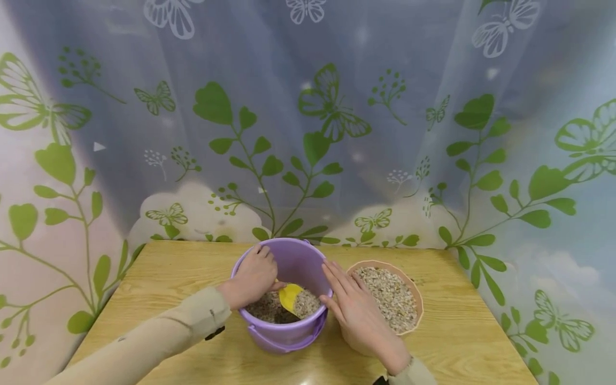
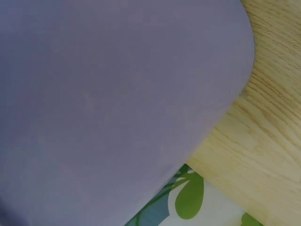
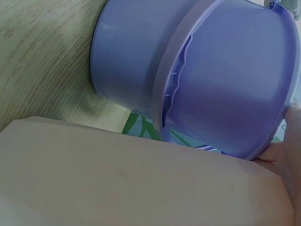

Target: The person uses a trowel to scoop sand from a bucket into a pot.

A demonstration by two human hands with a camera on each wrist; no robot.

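Observation:
Over the left side of a purple bucket (image 1: 293, 254), my left hand (image 1: 255, 272) grips a yellow scoop (image 1: 290, 295), its handle mostly hidden by the fingers. The scoop's blade is tilted inside the bucket, with pale coarse grains (image 1: 306, 303) on it; darker grains lie around it. My right hand (image 1: 358, 313) rests its straight fingers against the bucket's right rim, and those fingertips (image 3: 270, 153) show at the rim in the right wrist view. The bucket's outer wall (image 2: 117, 94) fills most of the left wrist view, where neither hand shows.
Right of the bucket, partly behind my right hand, stands a peach bowl (image 1: 420, 302) holding pale grains. Both containers stand on a wooden table (image 1: 183, 272). A curtain (image 1: 269, 69) printed with butterflies and leaves hangs behind the table and along its sides.

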